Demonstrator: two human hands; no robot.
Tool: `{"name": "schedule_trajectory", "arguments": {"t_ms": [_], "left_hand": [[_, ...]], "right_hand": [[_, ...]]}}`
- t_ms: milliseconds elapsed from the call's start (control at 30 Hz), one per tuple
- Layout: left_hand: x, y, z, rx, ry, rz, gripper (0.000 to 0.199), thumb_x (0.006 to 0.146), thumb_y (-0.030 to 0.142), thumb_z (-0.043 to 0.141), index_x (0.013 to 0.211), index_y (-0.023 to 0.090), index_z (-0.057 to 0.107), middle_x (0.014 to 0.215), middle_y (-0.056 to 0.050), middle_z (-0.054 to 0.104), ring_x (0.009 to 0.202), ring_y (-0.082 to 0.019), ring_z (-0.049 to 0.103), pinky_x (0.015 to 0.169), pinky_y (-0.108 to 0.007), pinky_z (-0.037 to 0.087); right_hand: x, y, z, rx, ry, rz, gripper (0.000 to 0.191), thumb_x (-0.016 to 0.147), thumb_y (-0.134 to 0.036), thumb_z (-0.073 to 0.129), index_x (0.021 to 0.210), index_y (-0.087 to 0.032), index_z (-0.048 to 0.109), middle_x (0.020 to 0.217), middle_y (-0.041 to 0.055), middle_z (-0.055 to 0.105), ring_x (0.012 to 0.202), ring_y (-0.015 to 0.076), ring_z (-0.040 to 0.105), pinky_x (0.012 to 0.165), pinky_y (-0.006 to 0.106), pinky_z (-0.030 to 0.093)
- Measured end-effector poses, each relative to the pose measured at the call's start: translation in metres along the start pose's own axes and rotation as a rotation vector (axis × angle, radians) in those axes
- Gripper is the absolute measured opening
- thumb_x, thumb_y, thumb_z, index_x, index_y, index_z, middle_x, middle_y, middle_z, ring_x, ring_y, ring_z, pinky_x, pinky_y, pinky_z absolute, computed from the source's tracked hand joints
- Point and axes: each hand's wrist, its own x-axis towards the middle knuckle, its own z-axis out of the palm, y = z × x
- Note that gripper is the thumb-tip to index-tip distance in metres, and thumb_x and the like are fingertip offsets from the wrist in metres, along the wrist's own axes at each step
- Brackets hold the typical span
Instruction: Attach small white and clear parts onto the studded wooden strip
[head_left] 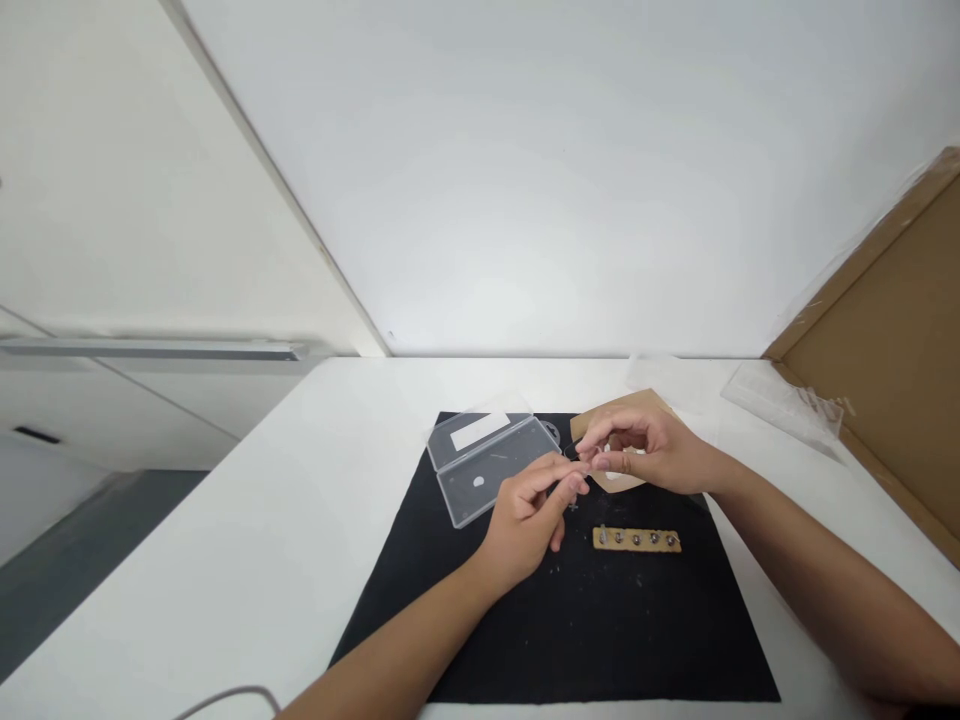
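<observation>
My left hand [529,515] and my right hand [645,445] meet fingertip to fingertip above a black mat [600,640]. Both have thumb and fingers pinched together. Whatever sits between the fingertips is too small to name. Just below the hands lies a narrow wooden strip [645,541] bearing several small metal pieces in a row. An open clear plastic case [487,490] rests to the left of my left hand, with a white label [480,431] and a small white spot. Partly under my right hand is a brown paper or card piece [654,402] with something white on it.
A large cardboard box [892,350] stands at the right edge of the white table [300,520]. Clear plastic packaging [784,405] lies near the back right. A grey cable [232,692] curves along the front left. A white wall closes off the back.
</observation>
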Motion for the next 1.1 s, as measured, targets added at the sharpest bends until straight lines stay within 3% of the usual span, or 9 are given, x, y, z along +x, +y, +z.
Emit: {"name": "schedule_trajectory", "arguments": {"t_ms": [167, 600, 833, 1100], "left_hand": [[-0.001, 0.002, 0.002, 0.032, 0.013, 0.050, 0.036, 0.102, 0.047, 0.062, 0.104, 0.015, 0.079, 0.106, -0.008, 0.066, 0.038, 0.003, 0.051, 0.033, -0.011, 0.039], [0.001, 0.000, 0.001, 0.125, 0.028, 0.128, 0.035, 0.105, 0.044, 0.058, 0.103, 0.015, 0.079, 0.100, -0.005, 0.062, 0.039, 0.002, 0.050, 0.034, -0.012, 0.040], [0.000, 0.000, 0.001, 0.157, 0.017, 0.161, 0.031, 0.106, 0.039, 0.057, 0.114, 0.018, 0.079, 0.098, -0.004, 0.061, 0.040, 0.002, 0.051, 0.036, -0.012, 0.040], [0.000, 0.001, 0.000, 0.188, -0.001, 0.234, 0.027, 0.107, 0.032, 0.056, 0.118, 0.022, 0.079, 0.098, -0.003, 0.061, 0.041, 0.002, 0.052, 0.038, -0.012, 0.039]], "right_hand": [[0.002, 0.006, 0.000, 0.104, 0.028, 0.069, 0.035, 0.091, -0.038, 0.081, 0.118, -0.018, 0.075, 0.100, 0.0072, 0.079, 0.093, 0.0191, 0.075, 0.086, 0.038, 0.062], [0.005, 0.015, 0.000, 0.212, 0.053, 0.135, 0.028, 0.082, -0.036, 0.089, 0.097, -0.018, 0.075, 0.098, 0.0057, 0.078, 0.092, 0.0177, 0.074, 0.086, 0.037, 0.063], [0.005, 0.019, 0.001, 0.152, 0.050, 0.001, 0.021, 0.089, -0.034, 0.084, 0.088, -0.019, 0.069, 0.095, 0.0033, 0.073, 0.089, 0.0161, 0.070, 0.080, 0.034, 0.058], [0.000, 0.012, 0.006, -0.064, 0.070, -0.161, 0.016, 0.099, -0.032, 0.072, 0.089, -0.022, 0.066, 0.096, 0.0023, 0.072, 0.087, 0.0170, 0.069, 0.079, 0.037, 0.056]]}}
